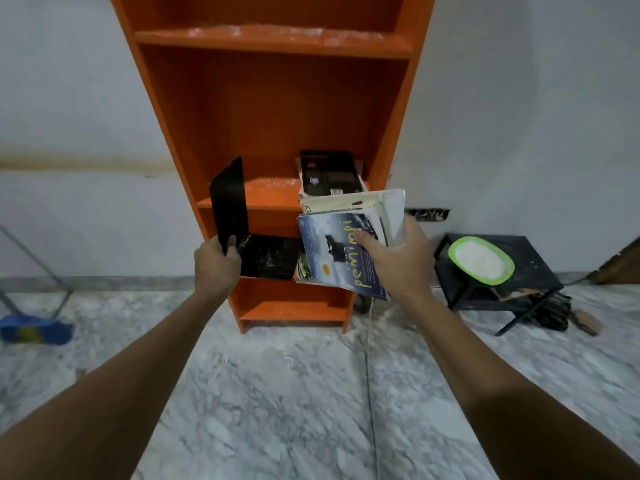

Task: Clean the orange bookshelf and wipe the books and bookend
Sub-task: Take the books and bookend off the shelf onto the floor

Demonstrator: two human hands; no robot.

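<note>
Broom first: a blue plastic broom head with a thin grey handle [34,329] lies on the grey marble floor [277,393] at the far left, well away from the shelf, so it blocks nothing; next, the left hand [216,261] has its fingers curled round the bend of a shiny black L-shaped metal bookend [230,199], held up in front of the left side of the tall orange wooden bookshelf [273,109], I think so the board can be wiped; white dust shows on the shelf boards; one black book [327,173] lies on the middle board at the right, and it would need to come off too; the right hand [398,261] grips a small stack of paper books with a blue cover on top [339,258], thumb on the cover, fingers behind, held in front of the shelf's right side; both hands are full and I see no cloth, so I think these must be put down first; a thin cord [370,358] runs along the floor under the books; at the far right a low black table [540,275] holds a green oval plate [457,247] with something white.
</note>
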